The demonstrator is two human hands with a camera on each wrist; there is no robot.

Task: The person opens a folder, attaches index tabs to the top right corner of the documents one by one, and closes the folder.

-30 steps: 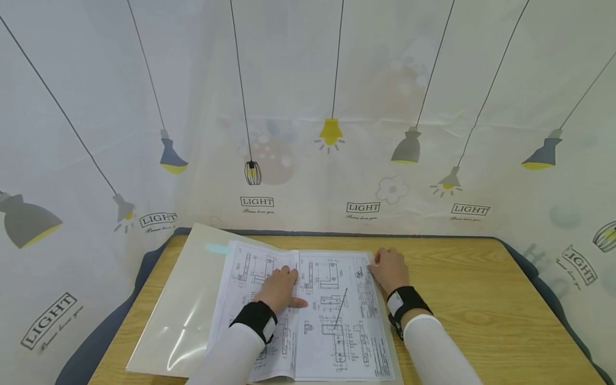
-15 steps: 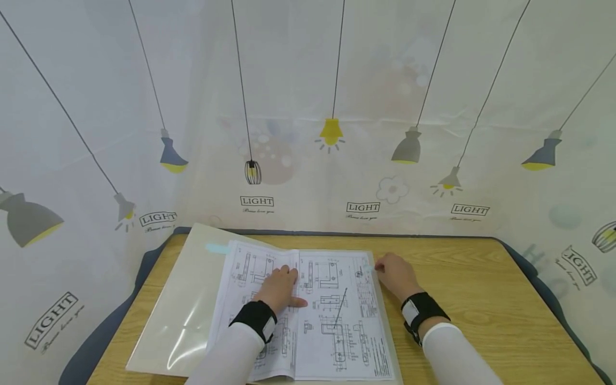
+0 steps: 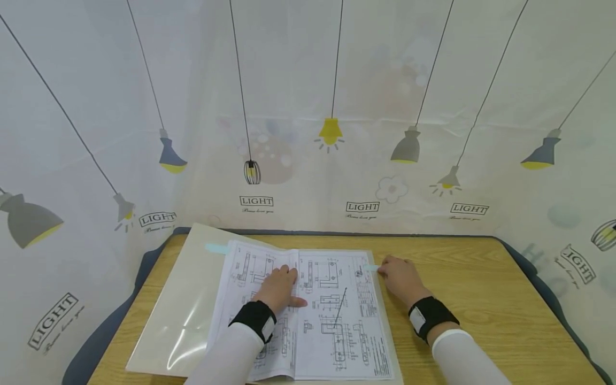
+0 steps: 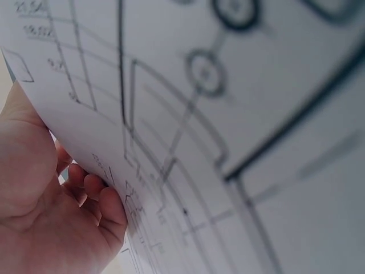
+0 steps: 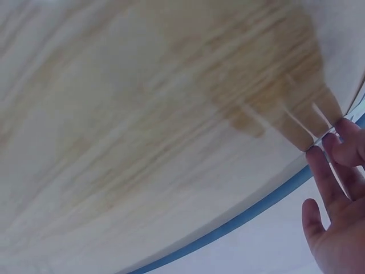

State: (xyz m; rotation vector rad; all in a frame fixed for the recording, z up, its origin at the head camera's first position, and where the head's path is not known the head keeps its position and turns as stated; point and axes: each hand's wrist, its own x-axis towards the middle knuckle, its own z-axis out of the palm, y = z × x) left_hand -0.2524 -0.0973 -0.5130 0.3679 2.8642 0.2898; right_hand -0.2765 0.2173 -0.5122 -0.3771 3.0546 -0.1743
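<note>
A booklet of technical drawings (image 3: 332, 342) lies spread out on the desk. My left hand (image 3: 276, 291) rests on its pages near the fold, thumb spread towards the right page; the left wrist view shows that hand (image 4: 68, 194) close beside the printed paper. At the right page's outer edge, my right hand (image 3: 401, 280) pinches the end of a light-blue tab (image 3: 370, 267). The right wrist view has this hand (image 5: 342, 200) at the lower right, thumb and fingers near the edge. Its fingertips partly hide the tab.
Under the booklet's left side lies a pale glossy folder cover (image 3: 168, 315), with another light-blue tab (image 3: 217, 248) near its top. The wooden desk (image 3: 486, 299) extends to the right. Behind it hangs a lamp-printed curtain (image 3: 308, 214).
My right hand has moved right and slightly towards me from the page's upper right edge, and the light-blue tab there has come into view. My left hand has stayed in place.
</note>
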